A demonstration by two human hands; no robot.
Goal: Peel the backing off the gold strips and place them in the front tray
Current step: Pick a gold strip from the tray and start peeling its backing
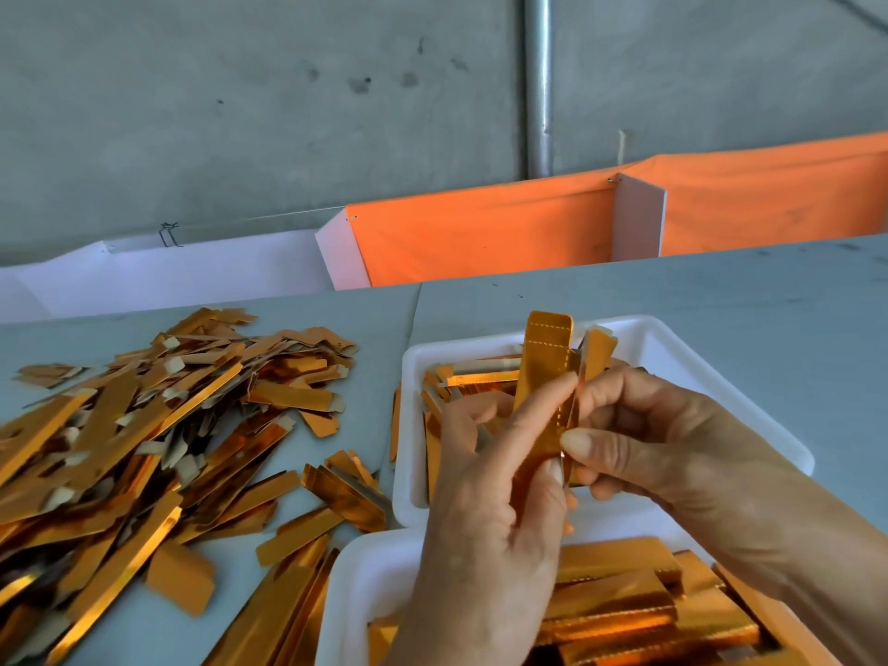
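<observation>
My left hand (495,511) holds a gold strip (545,367) upright over the far white tray (672,343), its fingers curled round the strip's lower half. My right hand (639,439) pinches a thin layer (598,346) at the strip's right edge between thumb and fingers; that layer stands slightly apart from the strip at the top. The near white tray (355,584) at the bottom holds stacked gold strips (620,603). The far tray holds several gold pieces, partly hidden by my hands.
A big loose heap of gold strips and peeled backings (125,449) covers the grey table (721,300) on the left. Behind the table stand a white box (192,266) and orange cloth-lined bins (480,233). A metal pole (538,84) rises against the concrete wall.
</observation>
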